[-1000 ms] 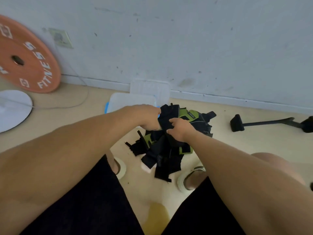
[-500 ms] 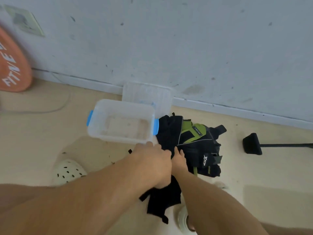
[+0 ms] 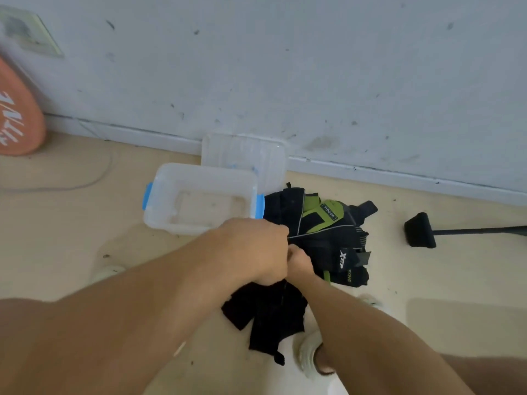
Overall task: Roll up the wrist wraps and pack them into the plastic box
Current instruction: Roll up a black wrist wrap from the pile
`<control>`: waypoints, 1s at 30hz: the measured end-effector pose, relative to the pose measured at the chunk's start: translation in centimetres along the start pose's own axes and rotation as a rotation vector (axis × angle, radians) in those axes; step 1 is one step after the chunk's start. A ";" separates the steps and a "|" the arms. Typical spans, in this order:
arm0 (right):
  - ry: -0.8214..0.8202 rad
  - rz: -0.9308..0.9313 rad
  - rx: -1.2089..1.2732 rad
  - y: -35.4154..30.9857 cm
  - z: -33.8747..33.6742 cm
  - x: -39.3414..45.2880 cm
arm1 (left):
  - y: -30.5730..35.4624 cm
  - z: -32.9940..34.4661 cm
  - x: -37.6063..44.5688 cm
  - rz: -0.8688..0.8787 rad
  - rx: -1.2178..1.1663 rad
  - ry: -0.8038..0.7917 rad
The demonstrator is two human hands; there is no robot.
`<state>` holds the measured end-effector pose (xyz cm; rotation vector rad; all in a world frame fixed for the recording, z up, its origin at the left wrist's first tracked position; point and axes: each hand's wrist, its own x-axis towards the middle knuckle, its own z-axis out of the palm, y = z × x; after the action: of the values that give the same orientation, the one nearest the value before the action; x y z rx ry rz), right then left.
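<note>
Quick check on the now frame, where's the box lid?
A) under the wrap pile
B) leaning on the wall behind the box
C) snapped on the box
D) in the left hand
B: the clear lid stands against the wall behind the open plastic box, whose inside shows no wraps, and the pile of wrist wraps lies to its right.

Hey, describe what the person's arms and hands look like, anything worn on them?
Both arms are bare from the bottom of the frame to the hands: no sleeves, watch, bracelet or gloves in view. The left hand and the smaller-looking right hand show no rings or markings.
</note>
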<state>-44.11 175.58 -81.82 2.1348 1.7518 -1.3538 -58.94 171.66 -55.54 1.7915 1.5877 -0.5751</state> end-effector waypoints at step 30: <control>-0.165 0.386 0.415 1.6 3.8 -0.8 | -1.6 -2.3 2.2 0.058 -0.219 0.184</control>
<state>-44.93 172.31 -84.35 2.3055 0.9931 -1.8226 -60.35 174.88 -55.80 1.7572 1.6444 -0.2035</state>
